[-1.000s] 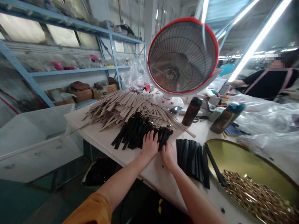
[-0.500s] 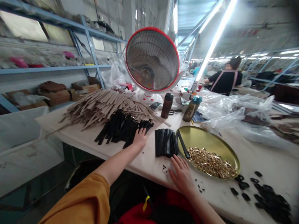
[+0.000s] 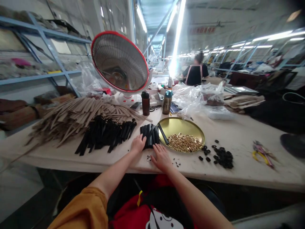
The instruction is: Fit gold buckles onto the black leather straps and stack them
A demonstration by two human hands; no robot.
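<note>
My left hand (image 3: 138,144) rests at the near left corner of a small stack of black strips (image 3: 150,135), fingers curled against it. My right hand (image 3: 161,156) lies flat and open on the white table (image 3: 240,136), just below that stack. A larger pile of black strips (image 3: 105,135) lies to the left, with a heap of tan strips (image 3: 78,114) behind it. A round gold tray (image 3: 182,127) holding small gold metal pieces (image 3: 184,143) sits right of the stack.
Black oval pieces (image 3: 220,154) lie right of the tray, coloured pliers (image 3: 262,152) farther right. A red-rimmed fan (image 3: 120,62), two bottles (image 3: 145,103) and plastic bags (image 3: 197,95) stand behind. Another person (image 3: 195,71) works far back. Blue shelving (image 3: 35,51) lines the left.
The view has swung right. My left hand left the large black pile and came to the small stack. My right hand moved up the table toward that stack.
</note>
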